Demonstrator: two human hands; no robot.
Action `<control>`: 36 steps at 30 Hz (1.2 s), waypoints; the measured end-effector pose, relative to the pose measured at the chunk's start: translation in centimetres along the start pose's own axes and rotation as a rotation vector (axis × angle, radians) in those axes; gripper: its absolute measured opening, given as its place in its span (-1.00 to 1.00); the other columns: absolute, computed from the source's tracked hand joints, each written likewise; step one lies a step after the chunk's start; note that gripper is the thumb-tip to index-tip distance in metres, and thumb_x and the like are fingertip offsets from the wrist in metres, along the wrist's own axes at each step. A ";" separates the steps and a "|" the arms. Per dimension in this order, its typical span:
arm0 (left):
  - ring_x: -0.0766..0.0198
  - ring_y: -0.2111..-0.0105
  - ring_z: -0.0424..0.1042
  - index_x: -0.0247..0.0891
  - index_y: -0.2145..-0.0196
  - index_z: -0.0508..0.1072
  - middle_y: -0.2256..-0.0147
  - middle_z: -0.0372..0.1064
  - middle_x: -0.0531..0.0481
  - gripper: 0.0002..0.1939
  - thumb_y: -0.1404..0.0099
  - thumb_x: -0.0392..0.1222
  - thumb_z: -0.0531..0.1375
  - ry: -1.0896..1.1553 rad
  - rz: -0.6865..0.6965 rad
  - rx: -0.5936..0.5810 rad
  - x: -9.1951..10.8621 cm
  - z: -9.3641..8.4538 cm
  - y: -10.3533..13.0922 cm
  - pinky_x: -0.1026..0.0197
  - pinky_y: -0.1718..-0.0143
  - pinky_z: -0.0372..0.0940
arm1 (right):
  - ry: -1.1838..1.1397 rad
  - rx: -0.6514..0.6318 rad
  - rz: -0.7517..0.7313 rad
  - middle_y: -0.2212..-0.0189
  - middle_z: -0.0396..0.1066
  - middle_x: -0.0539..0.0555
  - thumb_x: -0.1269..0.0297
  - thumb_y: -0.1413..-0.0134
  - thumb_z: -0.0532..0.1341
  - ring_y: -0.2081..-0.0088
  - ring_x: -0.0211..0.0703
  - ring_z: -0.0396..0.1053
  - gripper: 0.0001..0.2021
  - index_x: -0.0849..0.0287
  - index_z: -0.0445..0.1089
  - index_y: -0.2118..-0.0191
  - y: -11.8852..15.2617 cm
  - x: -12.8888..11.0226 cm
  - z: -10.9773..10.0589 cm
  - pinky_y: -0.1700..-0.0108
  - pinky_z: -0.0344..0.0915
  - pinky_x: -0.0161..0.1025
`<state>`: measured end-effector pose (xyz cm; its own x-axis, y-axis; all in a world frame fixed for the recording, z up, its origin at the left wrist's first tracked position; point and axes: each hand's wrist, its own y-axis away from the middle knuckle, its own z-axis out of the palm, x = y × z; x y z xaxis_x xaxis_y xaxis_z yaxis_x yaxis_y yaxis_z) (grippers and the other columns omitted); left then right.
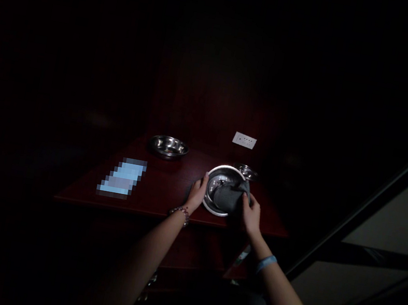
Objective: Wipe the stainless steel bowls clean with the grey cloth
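Observation:
A round metal bowl is tilted up in front of me above the dark red table. My left hand grips its left rim, thumb at the edge and the other fingers hidden behind. On the right side, my right hand is closed on a grey cloth, which drapes over the bowl's rim and covers part of its inside. The fingers under the cloth are hidden.
Another shiny metal bowl stands at the back left of the table. Behind the held bowl sits a smaller metal dish, partly covered. A blurred bluish rectangle lies at left. A white socket plate is on the back wall.

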<state>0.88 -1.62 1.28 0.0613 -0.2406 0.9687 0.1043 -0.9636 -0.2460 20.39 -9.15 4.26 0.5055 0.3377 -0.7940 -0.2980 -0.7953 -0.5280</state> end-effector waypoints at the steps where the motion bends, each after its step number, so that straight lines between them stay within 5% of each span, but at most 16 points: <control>1: 0.03 0.23 0.53 -0.29 0.27 0.58 0.28 0.59 -0.29 -0.34 -0.43 0.30 -0.08 0.009 -0.006 0.001 0.0 0.0 0.0 0.08 0.08 0.37 | -0.007 0.056 -0.010 0.01 0.59 0.30 -0.07 -0.27 0.06 -0.05 0.18 0.52 -0.44 0.30 0.50 -0.06 -0.1 -0.5 -0.3 -0.15 0.41 0.10; 3: 0.02 0.18 0.54 -0.30 0.25 0.59 0.23 0.60 -0.31 -0.35 -0.42 0.29 -0.06 0.030 -0.017 0.005 0.0 0.0 0.0 0.08 0.04 0.36 | 0.014 0.209 -0.097 -0.09 0.53 0.30 -0.05 -0.33 0.01 -0.14 0.17 0.46 -0.43 0.29 0.44 -0.17 0.0 -1.5 -0.9 -0.22 0.36 0.12; 5: 0.01 0.13 0.54 -0.29 0.22 0.59 0.19 0.60 -0.32 -0.37 -0.42 0.29 -0.04 0.043 -0.013 0.009 0.1 0.0 0.1 0.08 0.01 0.35 | 0.097 0.192 -0.282 -0.25 0.41 0.26 0.02 -0.37 0.00 -0.26 0.14 0.36 -0.47 0.21 0.38 -0.25 0.4 -2.2 -1.3 -0.33 0.25 0.11; 9: 0.02 0.12 0.55 -0.26 0.23 0.60 0.16 0.61 -0.29 -0.36 -0.42 0.29 -0.07 0.060 0.001 -0.013 0.1 0.0 0.1 0.09 0.00 0.36 | 0.369 -0.335 -0.599 -0.39 0.23 0.07 0.23 -0.37 0.04 -0.41 0.00 0.17 -0.56 0.02 0.37 -0.28 1.9 -2.2 -0.8 -0.44 0.12 0.04; 12: 0.00 0.16 0.55 -0.29 0.24 0.59 0.18 0.61 -0.31 -0.32 -0.41 0.33 -0.09 0.053 -0.008 -0.019 -0.1 0.0 0.0 0.05 0.01 0.37 | 0.471 -0.698 -0.654 -0.32 0.35 0.05 0.32 -0.37 0.02 -0.36 -0.11 0.26 -0.50 0.01 0.26 -0.36 3.0 -1.1 0.2 -0.40 0.21 -0.04; 14: -0.02 0.13 0.56 -0.29 0.23 0.58 0.16 0.61 -0.33 -0.31 -0.40 0.35 -0.08 0.055 -0.005 -0.008 -0.2 0.0 -0.1 0.04 0.00 0.37 | 0.499 -0.785 -0.636 -0.35 0.31 0.07 0.35 -0.34 0.03 -0.34 -0.11 0.29 -0.44 0.02 0.16 -0.42 3.5 -0.5 0.8 -0.37 0.25 -0.06; 19: -0.02 0.08 0.55 -0.24 0.21 0.58 0.13 0.61 -0.29 -0.30 -0.36 0.42 -0.05 0.048 -0.013 0.020 -0.3 0.0 -0.1 0.07 -0.02 0.36 | 0.686 -0.733 -0.498 -0.33 0.31 0.25 0.28 -0.29 0.13 -0.27 0.08 0.36 -0.25 0.23 -0.13 -0.51 4.1 -1.1 2.1 -0.31 0.31 -0.04; 24: 0.05 0.20 0.56 -0.25 0.30 0.57 0.26 0.61 -0.23 -0.29 -0.35 0.44 -0.06 0.024 -0.001 0.022 -0.1 0.0 0.0 0.11 0.09 0.39 | 0.844 -0.690 -0.474 -0.36 0.29 0.11 0.17 -0.42 0.02 -0.22 0.08 0.40 -0.45 0.10 0.13 -0.44 4.0 -1.6 3.0 -0.25 0.35 -0.05; 29: 0.07 0.31 0.53 -0.27 0.39 0.56 0.36 0.58 -0.19 -0.29 -0.33 0.43 -0.02 -0.007 0.042 0.046 0.1 0.0 0.0 0.13 0.25 0.37 | 0.929 -0.651 -0.553 -0.26 0.41 0.13 0.21 -0.38 0.11 -0.25 0.09 0.38 -0.56 0.11 0.37 -0.30 1.9 -0.3 0.5 -0.38 0.19 0.08; 36: 0.05 0.21 0.55 -0.32 0.25 0.60 0.24 0.62 -0.21 -0.31 -0.29 0.41 0.06 0.113 0.079 0.016 0.3 0.2 0.4 0.12 0.13 0.39 | 0.989 -0.610 -0.575 -0.32 0.32 0.16 0.28 -0.36 0.14 -0.39 0.09 0.21 -0.54 0.09 0.34 -0.32 0.9 1.2 -0.7 -0.45 0.04 0.20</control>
<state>1.13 -2.10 1.49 -0.0426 -0.3286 0.9435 0.1197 -0.9393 -0.3217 21.29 -9.83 3.05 0.8952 0.4002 0.1960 0.4426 -0.8494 -0.2875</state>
